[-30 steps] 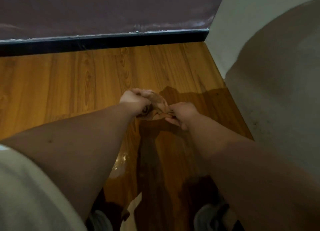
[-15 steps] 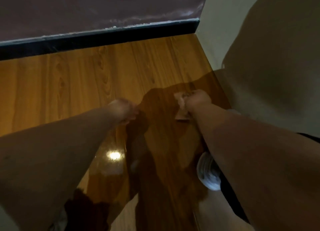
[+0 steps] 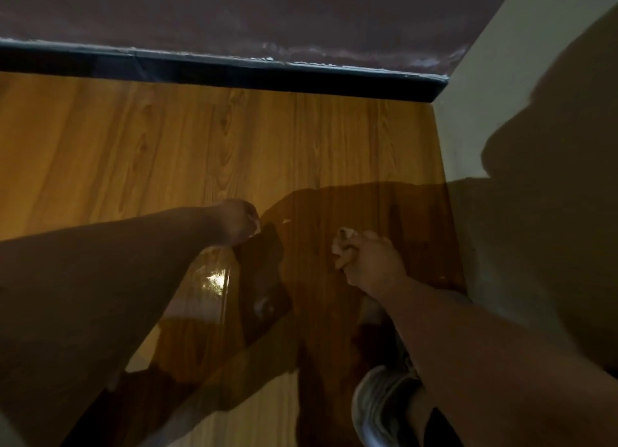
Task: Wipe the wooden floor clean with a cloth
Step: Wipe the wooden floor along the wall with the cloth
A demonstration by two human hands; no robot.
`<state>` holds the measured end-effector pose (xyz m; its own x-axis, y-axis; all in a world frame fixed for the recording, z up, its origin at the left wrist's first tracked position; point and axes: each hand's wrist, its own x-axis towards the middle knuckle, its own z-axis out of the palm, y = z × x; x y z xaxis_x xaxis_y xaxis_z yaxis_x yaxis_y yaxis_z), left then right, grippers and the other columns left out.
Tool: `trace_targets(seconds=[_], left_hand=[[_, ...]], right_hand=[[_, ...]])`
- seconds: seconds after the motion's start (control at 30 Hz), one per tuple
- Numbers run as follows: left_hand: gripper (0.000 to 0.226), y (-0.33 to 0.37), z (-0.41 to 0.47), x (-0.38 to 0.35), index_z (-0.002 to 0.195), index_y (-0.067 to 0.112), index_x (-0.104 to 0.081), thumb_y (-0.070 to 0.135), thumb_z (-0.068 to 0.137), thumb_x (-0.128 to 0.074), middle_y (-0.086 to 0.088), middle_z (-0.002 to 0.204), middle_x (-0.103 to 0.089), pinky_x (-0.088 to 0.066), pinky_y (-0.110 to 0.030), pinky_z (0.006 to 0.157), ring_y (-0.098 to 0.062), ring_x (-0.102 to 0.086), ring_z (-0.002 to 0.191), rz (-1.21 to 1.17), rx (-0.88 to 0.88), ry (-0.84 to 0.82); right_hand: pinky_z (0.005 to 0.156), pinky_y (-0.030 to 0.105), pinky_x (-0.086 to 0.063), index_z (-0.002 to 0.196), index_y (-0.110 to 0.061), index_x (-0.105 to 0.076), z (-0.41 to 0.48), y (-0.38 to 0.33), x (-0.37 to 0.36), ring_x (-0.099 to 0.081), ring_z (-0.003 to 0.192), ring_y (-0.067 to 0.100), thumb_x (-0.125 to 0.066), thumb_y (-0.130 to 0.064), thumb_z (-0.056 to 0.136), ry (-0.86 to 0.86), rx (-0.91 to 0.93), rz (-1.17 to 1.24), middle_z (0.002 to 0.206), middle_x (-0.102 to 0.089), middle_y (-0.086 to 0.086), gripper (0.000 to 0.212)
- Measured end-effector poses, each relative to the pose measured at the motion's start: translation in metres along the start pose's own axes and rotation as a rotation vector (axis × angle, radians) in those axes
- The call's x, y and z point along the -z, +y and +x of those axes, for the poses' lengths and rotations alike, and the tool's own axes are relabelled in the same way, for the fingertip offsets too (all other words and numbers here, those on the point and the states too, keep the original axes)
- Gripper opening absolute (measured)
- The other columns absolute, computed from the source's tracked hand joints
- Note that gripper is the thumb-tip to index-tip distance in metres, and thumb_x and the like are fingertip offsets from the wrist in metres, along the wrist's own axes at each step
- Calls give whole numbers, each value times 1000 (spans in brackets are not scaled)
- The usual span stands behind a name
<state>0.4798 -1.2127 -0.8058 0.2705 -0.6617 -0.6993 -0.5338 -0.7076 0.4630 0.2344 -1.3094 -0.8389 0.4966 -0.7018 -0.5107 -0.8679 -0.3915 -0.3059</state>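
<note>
- Cloth point(image 3: 342, 246), pale and bunched, is sitting in the right grip point(image 3: 371, 262) over the wooden floor point(image 3: 133, 145), near its right edge and short of the far right corner; contact with the boards cannot be told.
- Right grip is holding the cloth, fingers curling round it.
- Left grip point(image 3: 235, 222) is hovering to the cloth's left, apart from it, fingers tucked under; its state cannot be told.
- Grey shoe point(image 3: 378, 403) is resting by the near right edge.
- Dark skirting point(image 3: 234, 75) is bordering the far edge.

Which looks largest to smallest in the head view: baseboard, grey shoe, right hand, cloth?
Largest: baseboard.
Then grey shoe and right hand: about alike; shoe is nearer and partly hidden.
Smallest: cloth, bunched in that hand.
</note>
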Motion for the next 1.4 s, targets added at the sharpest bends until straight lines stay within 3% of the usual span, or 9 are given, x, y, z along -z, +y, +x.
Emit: trace_targets(seconds=[0.1, 0.27, 0.43, 0.63, 0.83, 0.97, 1.1, 1.3, 1.4], left_hand=[[13, 4, 4, 3, 99, 22, -60, 14, 94, -50, 1, 100, -60, -49, -32, 83, -18, -60, 95, 59, 20, 24], [10, 2, 18, -6, 102, 28, -59, 27, 95, -52, -1, 108, -61, -46, -29, 79, -13, -58, 93, 135, 9, 127], [38, -22, 27, -25, 127, 22, -53, 22, 89, -60, -8, 125, -54, -50, -34, 83, -21, -59, 102, 225, 77, 126], [75, -17, 48, -26, 143, 34, -33, 50, 79, -68, -3, 157, -16, -29, -49, 110, -31, -18, 142, 398, 31, 358], [83, -20, 81, -18, 150, 32, -18, 57, 83, -60, -2, 161, 2, -11, -49, 117, -28, 2, 147, 459, -12, 376], [78, -17, 91, -20, 148, 29, -20, 57, 85, -57, -5, 161, 1, -14, -48, 115, -27, 0, 147, 414, 24, 378], [84, -8, 94, -24, 150, 32, -13, 56, 84, -58, -5, 161, 5, -11, -46, 117, -27, 2, 147, 407, -23, 375], [95, -23, 102, 14, 150, 39, -4, 63, 78, -61, 1, 160, 14, 3, -64, 109, -28, 14, 146, 410, 198, 419], [93, -38, 96, 17, 151, 39, -4, 63, 80, -60, 3, 160, 14, 2, -65, 110, -28, 14, 146, 356, 278, 405]], right_hand=[[105, 50, -32, 138, -30, -47, 22, 36, 22, -33, 133, 32, -61, -30, 88, 24, -126, -171, 145, -38, 6, 52], [116, 51, -21, 153, -13, 13, 40, 60, 10, -10, 145, 38, -45, -31, 98, -72, -509, 57, 160, 5, 16, 82], [115, 47, -24, 152, -15, -21, 32, 84, 9, -23, 142, 36, -44, -24, 96, 183, -432, 228, 157, -20, 17, 61], [116, 48, -17, 153, -33, 10, 56, 94, 30, -2, 145, 36, -41, -30, 98, 99, -411, -38, 161, 12, 4, 74], [112, 46, -26, 153, -15, -9, 135, 82, 70, -21, 139, 34, -41, -34, 98, 227, -466, -152, 158, -9, 13, 66], [113, 48, -25, 153, -11, -15, 119, 22, 23, -20, 141, 34, -42, -31, 95, 324, -152, -216, 158, -11, 15, 67], [103, 39, -30, 151, -25, -25, 105, 18, 14, -27, 132, 28, -42, -38, 95, 148, 340, -408, 162, -5, 1, 60], [106, 46, -29, 147, -15, -34, 137, 81, 63, -22, 136, 40, -48, -29, 95, 240, -634, 9, 158, -14, 11, 56], [100, 41, -31, 145, -20, -36, 130, 49, 43, -27, 133, 36, -46, -30, 96, 251, -532, -113, 158, -17, 7, 51]])
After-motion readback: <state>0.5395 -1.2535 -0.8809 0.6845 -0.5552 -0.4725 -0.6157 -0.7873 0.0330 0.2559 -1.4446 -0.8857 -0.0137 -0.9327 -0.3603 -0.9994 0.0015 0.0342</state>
